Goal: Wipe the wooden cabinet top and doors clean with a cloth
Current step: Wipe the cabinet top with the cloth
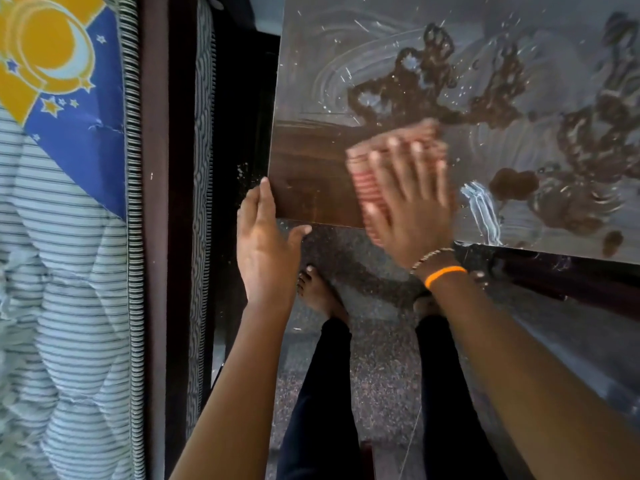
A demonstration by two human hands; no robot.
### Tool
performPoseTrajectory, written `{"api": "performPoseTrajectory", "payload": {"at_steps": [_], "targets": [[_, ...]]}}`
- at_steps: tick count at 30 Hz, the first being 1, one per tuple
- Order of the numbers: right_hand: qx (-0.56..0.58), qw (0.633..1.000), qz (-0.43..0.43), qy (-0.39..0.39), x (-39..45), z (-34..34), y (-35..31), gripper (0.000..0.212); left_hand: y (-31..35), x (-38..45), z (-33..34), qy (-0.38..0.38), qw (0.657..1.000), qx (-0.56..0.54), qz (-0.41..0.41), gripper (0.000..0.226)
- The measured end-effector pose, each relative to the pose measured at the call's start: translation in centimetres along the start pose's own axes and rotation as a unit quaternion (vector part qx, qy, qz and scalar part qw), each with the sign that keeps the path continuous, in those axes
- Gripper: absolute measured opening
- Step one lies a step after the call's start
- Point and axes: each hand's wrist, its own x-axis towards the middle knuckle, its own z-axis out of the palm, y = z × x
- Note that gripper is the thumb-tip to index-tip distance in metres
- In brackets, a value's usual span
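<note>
At the near left corner of the cabinet top [311, 174], the right hand [412, 206] lies flat with fingers spread, pressing a folded red-striped cloth [367, 181] onto the wood (both are blurred, so the cloth's exact folds are hard to make out). Around the cloth the surface is dark brown and bare, while farther back and to the right it carries a grey, dusty film with swirl marks, white flecks and irregular dark blotches [426, 88]. The left hand [266, 237] is open, its fingers laid along the left edge of the cabinet top and its thumb reaching under the front edge at the corner. An orange band [445, 273] and a thin bracelet circle the right wrist. Below the hands, bare feet [318, 292] and dark trouser legs stand on a speckled floor [381, 375]. Close on the left, across a narrow dark gap, stands a bed with a striped mattress edge [133, 237] and a blue-and-yellow moon-and-stars sheet [69, 81].
</note>
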Motion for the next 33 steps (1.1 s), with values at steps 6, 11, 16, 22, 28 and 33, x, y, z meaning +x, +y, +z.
{"api": "performPoseTrajectory", "payload": {"at_steps": [6,11,16,22,28,33], "targets": [[0.055,0.949,0.310,0.021,-3.6,1.0,-2.2,0.061,0.0,0.9,-0.2,0.041,0.999,0.014,0.005,0.070],[0.088,0.995,0.037,0.001,0.6,0.0,-9.5,0.057,-0.7,0.3,-0.3,0.039,0.999,0.019,0.032,0.071],[0.019,0.991,-0.129,0.010,8.7,-1.9,-8.8,0.059,0.3,0.0,-0.4,0.033,0.989,0.141,0.031,0.091],[0.031,0.998,0.027,0.039,10.6,-2.8,1.0,0.062,2.7,2.1,-0.2,-0.011,0.955,0.270,0.119,0.104],[0.038,0.970,0.239,0.040,4.1,-1.3,4.7,0.063,2.6,3.0,-0.3,-0.017,0.938,0.318,0.140,0.110],[0.067,0.992,0.103,0.024,3.5,-1.1,-3.6,0.062,2.3,3.0,-0.2,-0.018,0.943,0.302,0.138,0.111]]}}
